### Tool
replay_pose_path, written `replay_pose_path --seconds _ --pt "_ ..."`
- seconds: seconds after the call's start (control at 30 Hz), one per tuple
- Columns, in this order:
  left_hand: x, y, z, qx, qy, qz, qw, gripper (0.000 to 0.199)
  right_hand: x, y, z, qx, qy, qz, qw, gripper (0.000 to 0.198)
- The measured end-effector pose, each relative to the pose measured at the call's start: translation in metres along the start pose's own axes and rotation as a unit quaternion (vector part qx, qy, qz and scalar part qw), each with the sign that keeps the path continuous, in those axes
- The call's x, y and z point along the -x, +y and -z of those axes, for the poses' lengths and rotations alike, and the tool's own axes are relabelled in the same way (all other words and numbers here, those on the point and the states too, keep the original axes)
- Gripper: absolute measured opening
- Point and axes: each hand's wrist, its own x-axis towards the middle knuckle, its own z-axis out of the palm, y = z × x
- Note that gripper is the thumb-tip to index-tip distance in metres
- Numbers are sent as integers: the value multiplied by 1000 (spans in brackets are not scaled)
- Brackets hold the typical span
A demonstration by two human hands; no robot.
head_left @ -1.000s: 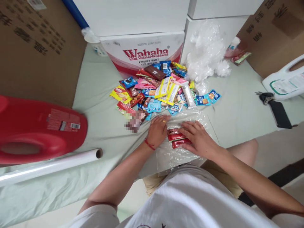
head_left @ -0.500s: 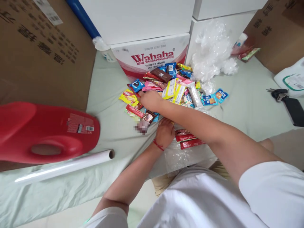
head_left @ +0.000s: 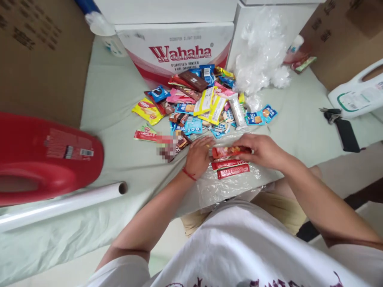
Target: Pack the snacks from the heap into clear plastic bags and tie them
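Observation:
My right hand [head_left: 261,150] is closed on the right end of a red-brown wrapped snack bar [head_left: 227,152]. That bar lies above two red wrapped bars [head_left: 233,171], one below the other, on a sheet of clear plastic film [head_left: 209,189]. Palm down, my left hand [head_left: 200,154] rests at the film's left side with fingers stretched out near the bars' left ends. A heap of wrapped snacks [head_left: 191,97] in yellow, blue, pink and brown lies beyond both hands. Close to my left hand are a dark brown packet [head_left: 181,143] and a red packet [head_left: 145,136].
Behind the heap stands a Wahaha carton [head_left: 185,52]. Crumpled clear plastic [head_left: 260,52] sits beside it. At left are a red jug [head_left: 74,155] and a white roll [head_left: 66,203]. A white bottle [head_left: 356,93], keys [head_left: 331,114] and a black phone [head_left: 347,135] lie at right.
My right hand has drawn back from the heap's left side to the film, and now has the red-brown bar in it. My left hand stays by the film. The camera view has shifted.

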Motion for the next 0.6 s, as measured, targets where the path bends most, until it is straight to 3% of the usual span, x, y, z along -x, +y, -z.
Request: replay_pose_path --seconds 0.1,0.2,0.37,0.47,0.6 --pt "1 -4 -2 -7 -1 -8 1000 57 28 3 -20 0 -44 -17 999 33" --pt "1 -6 -2 -13 1 -10 1000 56 32 -3 -33 61 -64 -30 996 35" --pt "1 -4 -1 -20 2 -9 1000 55 26 -3 -21 32 -42 -9 999 45" --pt "1 -1 -1 -23 4 -9 1000 55 6 -10 -7 5 -19 -20 1000 33" --pt "4 -3 -10 -40 6 3 999 45 -59 -50 -6 43 -1 -20 999 26"
